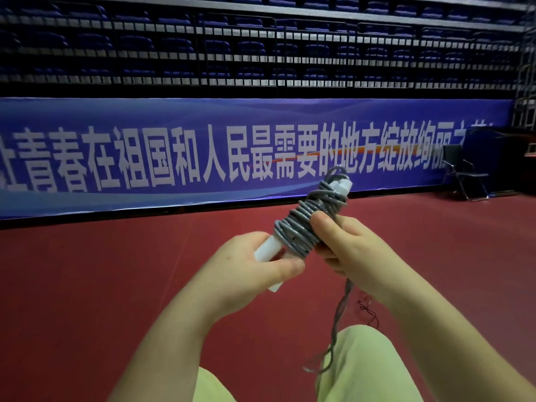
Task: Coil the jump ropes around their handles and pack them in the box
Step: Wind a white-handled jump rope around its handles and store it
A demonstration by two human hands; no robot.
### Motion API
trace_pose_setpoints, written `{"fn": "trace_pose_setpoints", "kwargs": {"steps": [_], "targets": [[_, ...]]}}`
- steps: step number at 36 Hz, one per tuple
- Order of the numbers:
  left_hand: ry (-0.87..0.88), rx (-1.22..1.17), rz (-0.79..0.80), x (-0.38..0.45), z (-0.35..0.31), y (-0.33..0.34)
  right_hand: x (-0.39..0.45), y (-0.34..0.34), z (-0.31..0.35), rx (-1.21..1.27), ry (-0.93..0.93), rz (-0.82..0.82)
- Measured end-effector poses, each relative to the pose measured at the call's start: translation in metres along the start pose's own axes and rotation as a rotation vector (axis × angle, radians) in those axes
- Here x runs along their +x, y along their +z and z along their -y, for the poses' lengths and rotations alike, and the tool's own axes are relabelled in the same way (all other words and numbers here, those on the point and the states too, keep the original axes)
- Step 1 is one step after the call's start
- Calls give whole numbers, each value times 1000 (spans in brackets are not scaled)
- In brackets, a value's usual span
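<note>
A: What's in the hands rn?

B: One jump rope [307, 224], grey cord wound around white handles [268, 250]. Bundle sits tilted, lower end toward the person's left, upper end up and to the right, held in the air over the red floor [116, 285].

A: Left grip?

B: Left hand [252, 268] has its fingers curled round the bare lower part of the white handles, thumb lying across the front. A second white handle end pokes out below the palm.

A: And the right?

B: Right hand [348, 250] is wrapped on the coiled part, thumb pressed on top of the grey turns, fingers curled underneath. So both grips are closed on the same bundle, hands just beside each other.

A: Is all the cord wound?

B: No. Coils cover the middle and upper part, w/ a white cap [343, 182] showing at the top end and a loop of cord arching over it. A loose tail [339, 320] hangs from under the right hand, down past the knee in pale green trousers [362, 367]; it's blurred, can't tell where it ends.

A: Box?

B: Not visible in this view.

A: Surroundings?

B: Blue banner [203, 158] w/ big white characters along the far wall, dark stands w/ blue seats [261, 47] above it, a black folding chair [464, 172] on the floor at far right.
</note>
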State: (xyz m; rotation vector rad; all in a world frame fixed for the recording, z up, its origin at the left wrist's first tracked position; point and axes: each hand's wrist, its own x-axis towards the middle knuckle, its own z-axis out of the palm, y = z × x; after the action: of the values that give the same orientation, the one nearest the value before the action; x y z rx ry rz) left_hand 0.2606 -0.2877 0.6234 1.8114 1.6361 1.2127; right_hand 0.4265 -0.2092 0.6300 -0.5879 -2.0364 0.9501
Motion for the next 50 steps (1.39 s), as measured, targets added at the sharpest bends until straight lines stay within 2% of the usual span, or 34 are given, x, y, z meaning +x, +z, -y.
{"fn": "trace_pose_setpoints", "kwargs": {"steps": [3, 6, 9, 13, 15, 18, 20, 23, 29, 32, 35, 37, 41, 43, 45, 50], "targets": [[-47, -491, 360, -5, 4, -2, -2, -4, 2, 57, -47, 83], [-132, -752, 479, -5, 7, 3, -2, -6, 4, 84, -59, 175], [-175, -723, 438, -4, 5, 9, -1, -7, 2, 55, -13, 177], [-213, -589, 222, -1, 5, 17, 6, -5, -8, -97, 66, 121], [-204, -556, 121, 1, 6, 20, 8, -1, -13, -188, 41, 59], [-140, -393, 23, 2, 3, 17, 7, 3, -15, -268, -36, -124], [-53, -216, -45, 5, 2, 14, 8, 3, -14, -217, -45, -192], [36, -14, -142, 11, 0, 11, 10, 3, -8, -92, 38, -189], [35, 176, -238, 10, -2, 16, 12, 7, -11, -12, 140, -153], [28, 163, -236, 8, 3, 16, 11, 8, -13, 49, 170, -111], [-5, 36, -157, 7, 6, 14, 9, 10, -11, 117, 152, -85], [-61, -119, -3, 8, 8, 12, 9, 10, -11, 112, 109, -73], [-107, -537, 407, 6, 21, 11, 8, 12, -12, 82, 42, -31], [-102, -677, 493, 5, 28, 12, 8, 13, -11, 186, 79, -13], [-102, -707, 473, 5, 29, 15, 9, 14, -9, 281, 123, 1], [-84, -639, 243, 7, 16, 14, 9, 6, -7, 304, 103, 75]]}}
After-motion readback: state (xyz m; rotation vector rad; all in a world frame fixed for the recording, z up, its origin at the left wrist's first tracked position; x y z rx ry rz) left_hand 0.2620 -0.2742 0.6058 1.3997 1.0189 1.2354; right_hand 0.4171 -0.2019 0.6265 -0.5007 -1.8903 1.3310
